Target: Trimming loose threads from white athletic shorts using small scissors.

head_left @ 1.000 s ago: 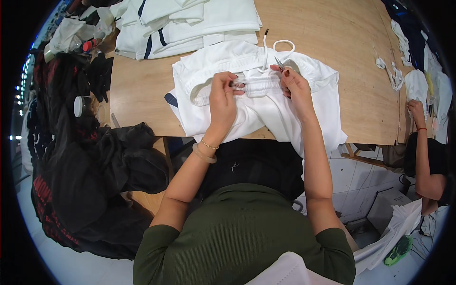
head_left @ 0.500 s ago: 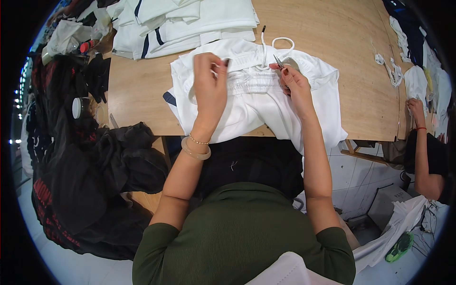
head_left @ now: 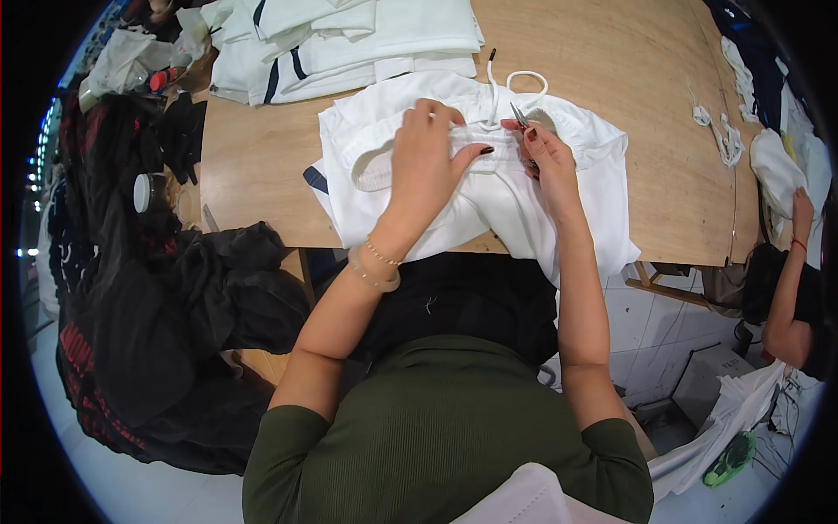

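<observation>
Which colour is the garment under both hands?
White, seen best in the head view: the garment lies on the wooden table.

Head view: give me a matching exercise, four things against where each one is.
Things:
1. left hand
2. right hand
3. folded white garments
4. dark clothes pile

Places:
A. far edge of the wooden table
B. off the table's left side
C. pressed flat on the white garment
D. holding small metal snips at the waistband

Pairs: 1-C, 2-D, 3-A, 4-B
</observation>
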`<control>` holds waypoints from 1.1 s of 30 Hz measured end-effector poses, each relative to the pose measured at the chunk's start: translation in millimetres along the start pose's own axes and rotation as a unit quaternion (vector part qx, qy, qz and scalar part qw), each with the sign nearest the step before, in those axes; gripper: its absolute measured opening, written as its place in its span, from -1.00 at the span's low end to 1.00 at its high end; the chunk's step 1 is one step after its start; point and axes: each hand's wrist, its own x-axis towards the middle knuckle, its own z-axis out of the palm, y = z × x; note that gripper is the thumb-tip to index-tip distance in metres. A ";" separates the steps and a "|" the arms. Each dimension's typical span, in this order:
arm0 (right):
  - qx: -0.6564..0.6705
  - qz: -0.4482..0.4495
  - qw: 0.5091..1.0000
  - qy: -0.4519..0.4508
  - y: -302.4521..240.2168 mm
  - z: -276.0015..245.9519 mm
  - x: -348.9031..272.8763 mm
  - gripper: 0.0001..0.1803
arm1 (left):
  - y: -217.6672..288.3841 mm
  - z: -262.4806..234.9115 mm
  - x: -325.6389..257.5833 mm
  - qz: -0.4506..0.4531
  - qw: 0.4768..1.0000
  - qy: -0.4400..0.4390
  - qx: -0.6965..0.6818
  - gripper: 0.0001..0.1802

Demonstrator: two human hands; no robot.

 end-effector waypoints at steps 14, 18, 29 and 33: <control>-0.012 0.010 1.000 0.006 -2.6 1.1 0.4 -0.64 | -5.0 -8.3 5.0 -0.064 0.993 -0.011 -0.102 -0.82; -0.001 0.007 1.000 0.009 0.8 4.1 1.7 -0.64 | -11.3 0.7 1.0 -0.066 0.987 -0.045 -0.138 -0.85; -0.007 -0.001 1.000 0.005 -2.2 2.4 1.9 -0.63 | -3.0 -9.8 5.8 0.041 0.998 -0.032 -0.020 -0.73; -0.001 -0.008 1.000 0.000 2.9 2.4 3.8 -0.63 | -11.5 -0.6 3.9 -0.015 0.994 -0.096 -0.045 -0.84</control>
